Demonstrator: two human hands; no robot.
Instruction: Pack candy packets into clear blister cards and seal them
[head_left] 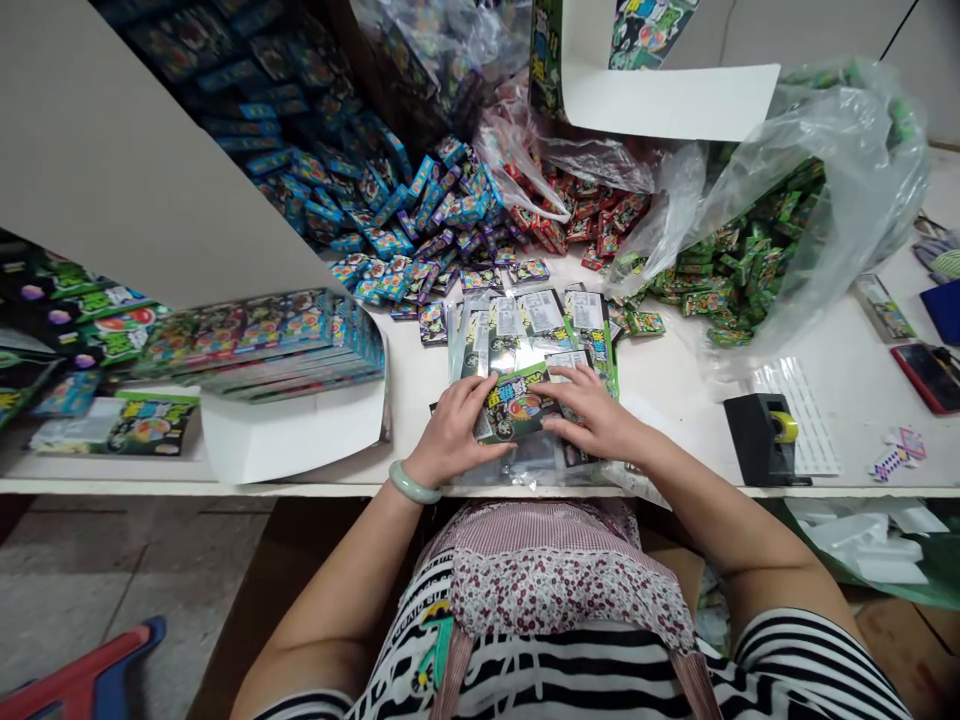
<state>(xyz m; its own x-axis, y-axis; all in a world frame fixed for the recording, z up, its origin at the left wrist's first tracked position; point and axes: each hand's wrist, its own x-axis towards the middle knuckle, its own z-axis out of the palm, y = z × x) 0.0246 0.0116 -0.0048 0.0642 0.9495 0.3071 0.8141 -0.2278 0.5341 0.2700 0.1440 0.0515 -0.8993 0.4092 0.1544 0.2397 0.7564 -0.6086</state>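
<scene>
My left hand (450,435) and my right hand (596,415) both rest on a small green printed packet (517,405) at the near edge of the white table (675,380). Each hand grips one side of it. The packet lies on a stack of clear plastic bags (536,320) with printed cards inside. A pale green bangle (411,485) circles my left wrist.
Blue packets (397,215) spill from a large box at the back left, red packets (581,215) lie in the middle, green ones (750,255) fill a clear bag at right. A black tape dispenser (765,440) stands right of my hands. A phone (930,375) lies far right.
</scene>
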